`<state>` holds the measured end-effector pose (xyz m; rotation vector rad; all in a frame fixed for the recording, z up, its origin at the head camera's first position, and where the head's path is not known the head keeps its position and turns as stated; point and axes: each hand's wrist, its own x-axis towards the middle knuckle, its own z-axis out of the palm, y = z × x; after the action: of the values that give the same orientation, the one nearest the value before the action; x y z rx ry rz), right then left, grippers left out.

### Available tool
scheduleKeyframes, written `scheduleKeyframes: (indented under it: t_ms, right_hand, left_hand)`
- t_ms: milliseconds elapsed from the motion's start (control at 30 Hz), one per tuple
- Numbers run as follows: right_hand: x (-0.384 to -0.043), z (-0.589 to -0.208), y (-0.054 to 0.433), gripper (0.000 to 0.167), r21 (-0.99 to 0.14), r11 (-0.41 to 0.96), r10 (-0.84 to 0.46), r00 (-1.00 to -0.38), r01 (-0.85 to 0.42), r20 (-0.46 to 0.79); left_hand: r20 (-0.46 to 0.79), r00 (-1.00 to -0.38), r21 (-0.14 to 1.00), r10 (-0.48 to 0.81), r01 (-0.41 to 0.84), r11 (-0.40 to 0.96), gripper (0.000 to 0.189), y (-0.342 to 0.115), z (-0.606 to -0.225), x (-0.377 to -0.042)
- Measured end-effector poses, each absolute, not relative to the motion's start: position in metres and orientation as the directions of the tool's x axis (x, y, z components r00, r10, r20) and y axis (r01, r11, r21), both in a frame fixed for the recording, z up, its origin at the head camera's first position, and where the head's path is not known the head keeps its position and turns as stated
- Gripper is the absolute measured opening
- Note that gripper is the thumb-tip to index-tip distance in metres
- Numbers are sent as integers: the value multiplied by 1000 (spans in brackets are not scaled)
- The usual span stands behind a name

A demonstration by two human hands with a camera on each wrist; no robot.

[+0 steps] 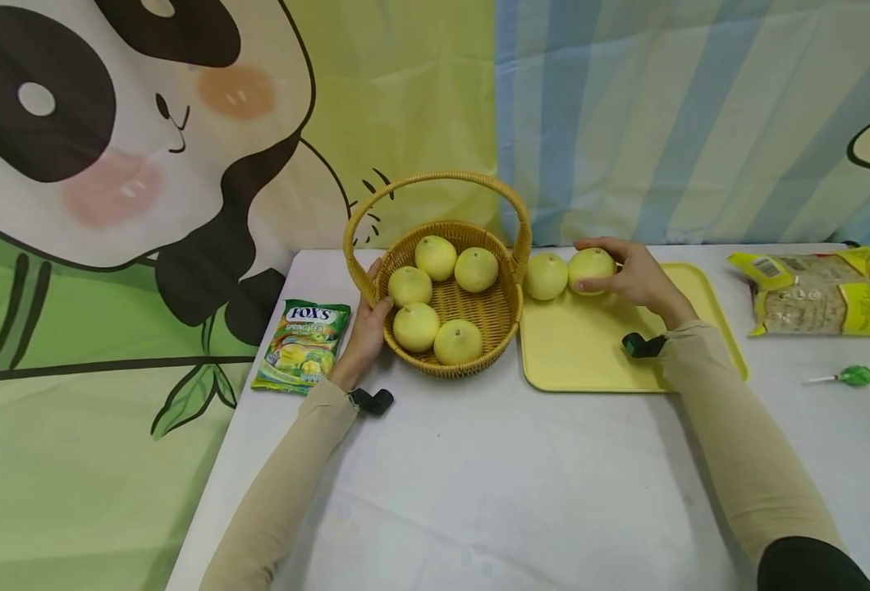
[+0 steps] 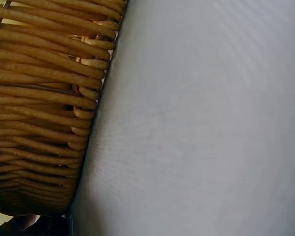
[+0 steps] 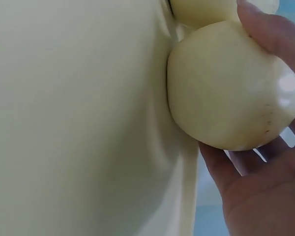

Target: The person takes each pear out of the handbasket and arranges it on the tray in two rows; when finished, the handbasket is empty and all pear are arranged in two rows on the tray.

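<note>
A round wicker basket (image 1: pixel 453 370) with a tall arched handle (image 1: pixel 441 177) is observed upright on a white-covered table (image 1: pixel 479 484), its left side gripped near the foot of the handle by the left hand (image 1: pixel 363 336), the thumb being laid at the rim. Five round, pale yellow-green fruits (image 1: pixel 459 341) are contained in the basket: three are grouped toward the back and two are placed at the front, with bare weave visible on the right. To the right of the basket, a pale yellow rectangular tray (image 1: pixel 583 353) is noted. At its back left corner a sixth fruit (image 1: pixel 545 277) is seated near the basket, and just beside it a seventh fruit (image 1: pixel 588 266) is held between the thumb and curled fingers of the right hand (image 1: pixel 636 277); in the right wrist view, small brown marks are found on its skin. A green Fox's Spring Tea packet (image 1: pixel 302 346) is laid flat left of the left hand. Right of the tray, a yellow-ended, partly transparent bag (image 1: pixel 812 300) is seen, and a green-wrapped lollipop (image 1: pixel 857 376) is placed in front of it
</note>
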<state>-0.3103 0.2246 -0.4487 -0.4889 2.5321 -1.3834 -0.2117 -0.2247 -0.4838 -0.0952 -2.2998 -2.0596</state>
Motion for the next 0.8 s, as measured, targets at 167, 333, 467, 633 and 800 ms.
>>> scheduleKeyframes:
  t_ms: [167, 333, 467, 633, 800]
  right_hand:
    - [-308, -443, 228, 87, -805, 544, -435, -900, -237, -29]
    - [-300, -433, 226, 99, -788, 553, -442, -897, -270, -2]
    - [-290, -419, 221, 91, -796, 533, -409, -911, -286, 54]
    - [-276, -395, 210, 69, -794, 493, -434, -892, -355, 128]
    - [-259, -368, 189, 50, -783, 442, -522, -835, -437, 172]
  left_hand:
    - [84, -996, 992, 20, 85, 95, 68, -223, -485, -213]
    - [78, -997, 992, 12, 79, 100, 68, -224, -485, -211]
    - [73, -997, 992, 7, 74, 103, 67, -224, -485, -210]
    - [77, -997, 992, 13, 78, 101, 67, -224, -484, -210]
    - [74, -997, 992, 15, 76, 105, 67, -223, -482, -210]
